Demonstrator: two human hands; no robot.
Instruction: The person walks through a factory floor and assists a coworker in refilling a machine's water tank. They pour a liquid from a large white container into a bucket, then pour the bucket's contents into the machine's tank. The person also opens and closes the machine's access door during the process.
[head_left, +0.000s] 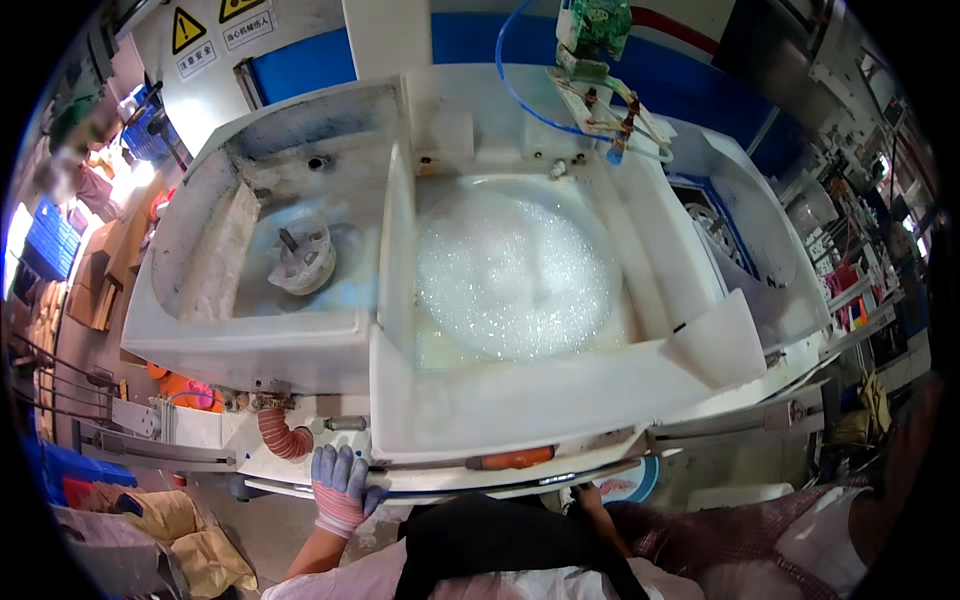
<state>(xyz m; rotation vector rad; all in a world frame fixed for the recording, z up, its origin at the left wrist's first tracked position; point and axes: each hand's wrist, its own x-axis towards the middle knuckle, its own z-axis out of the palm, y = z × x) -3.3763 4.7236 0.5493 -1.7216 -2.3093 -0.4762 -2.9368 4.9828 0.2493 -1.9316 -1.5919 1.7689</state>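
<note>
My left hand (342, 485) wears a grey-coated glove with a pink-and-white striped cuff. Its fingers lie stretched out on the front edge of the white machine (480, 415), beside a ribbed reddish hose (282, 432). My right hand (582, 496), at the right end of the front rail (450, 492), is small and dark; its fingers are mostly hidden. Between the hands, an orange-handled tool (512, 459) lies on the ledge. Beyond it, white bubbly foam (515, 270) covers a round area in the middle tub. A whitish round fixture with a post (302, 258) sits in the left tub.
A greenish, stained machine head (592, 40) with a blue hose hangs over the back. The right tub (790, 270) holds a blue-rimmed opening. A blue-rimmed basin (640, 482) stands below the ledge, near a person in a checked garment (720, 530). Brown sacks (210, 555) lie lower left.
</note>
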